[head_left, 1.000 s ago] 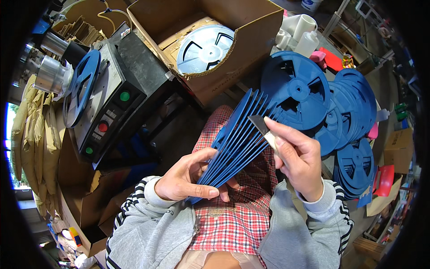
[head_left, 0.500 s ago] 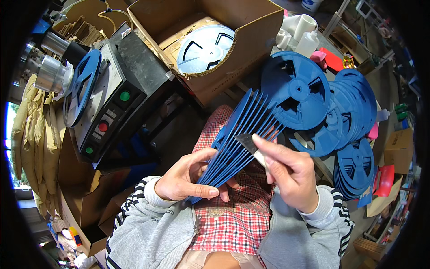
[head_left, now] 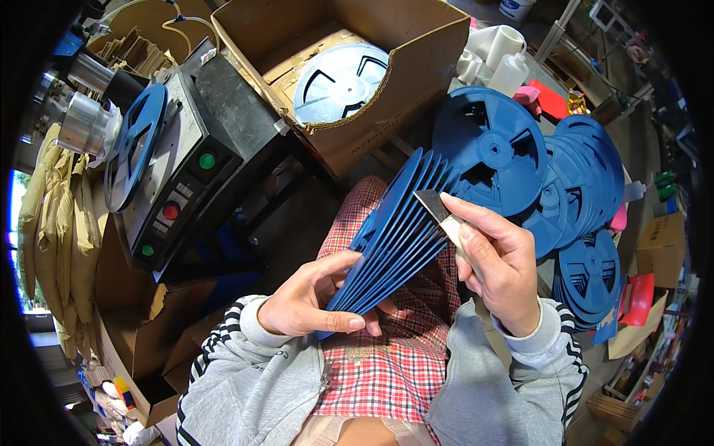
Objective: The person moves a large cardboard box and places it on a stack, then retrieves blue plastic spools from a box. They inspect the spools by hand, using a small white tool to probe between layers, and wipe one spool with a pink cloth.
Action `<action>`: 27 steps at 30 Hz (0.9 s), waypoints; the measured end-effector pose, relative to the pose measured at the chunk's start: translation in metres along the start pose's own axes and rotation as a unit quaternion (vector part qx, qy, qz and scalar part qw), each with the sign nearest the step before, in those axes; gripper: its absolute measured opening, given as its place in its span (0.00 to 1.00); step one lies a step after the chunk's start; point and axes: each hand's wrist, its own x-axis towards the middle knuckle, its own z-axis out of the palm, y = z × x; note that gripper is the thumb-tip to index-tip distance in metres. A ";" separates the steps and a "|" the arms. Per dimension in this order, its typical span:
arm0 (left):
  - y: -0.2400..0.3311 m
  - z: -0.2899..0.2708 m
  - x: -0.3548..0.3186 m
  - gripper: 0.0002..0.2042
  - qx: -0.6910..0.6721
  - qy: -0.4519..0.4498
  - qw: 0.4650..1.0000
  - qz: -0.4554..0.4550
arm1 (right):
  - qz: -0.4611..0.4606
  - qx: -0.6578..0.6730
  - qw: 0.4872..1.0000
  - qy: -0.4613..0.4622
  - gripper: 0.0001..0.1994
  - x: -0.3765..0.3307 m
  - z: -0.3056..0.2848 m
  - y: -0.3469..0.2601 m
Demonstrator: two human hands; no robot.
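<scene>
- Left hand (head_left: 309, 301) grips the near end of a fanned stack of thin blue plastic reel flanges (head_left: 394, 238), thumb pressed along the lowest one, so that the stack rests over the lap and spreads up and away to the right.
- Right hand (head_left: 498, 267) is closed round a small flat metal blade with a pale handle (head_left: 439, 209), its tip touching the outer edge of one of the upper flanges.
- Judging by the blade's place among the top flanges, the work on this handful looks to be in progress; how many edges are already dealt with cannot be told.
- Far right lies a heap of assembled blue plastic reels (head_left: 550, 171), spilling down toward the near right, either finished or waiting; which is unclear.
- One pale grey reel (head_left: 338, 82) lies in the open brown cardboard box (head_left: 416, 59) at the far centre.
- Another blue reel (head_left: 134, 145) sits mounted on the grey bench machine with coloured buttons (head_left: 197, 160) at the far left.
</scene>
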 end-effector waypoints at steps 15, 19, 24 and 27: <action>-0.005 0.001 0.002 0.34 -0.026 0.004 0.999 0.020 | -0.002 -0.098 0.995 0.015 0.17 -0.001 0.004 -0.012; -0.002 -0.002 0.002 0.35 -0.001 -0.005 1.000 0.001 | -0.046 -0.139 0.989 -0.023 0.17 -0.005 0.007 -0.014; 0.000 -0.001 0.002 0.35 0.007 -0.006 1.000 -0.005 | -0.030 -0.146 0.989 -0.010 0.18 -0.005 0.007 -0.013; -0.002 -0.003 0.001 0.35 0.009 -0.009 1.000 -0.002 | -0.069 -0.160 0.984 -0.041 0.19 -0.010 0.009 -0.010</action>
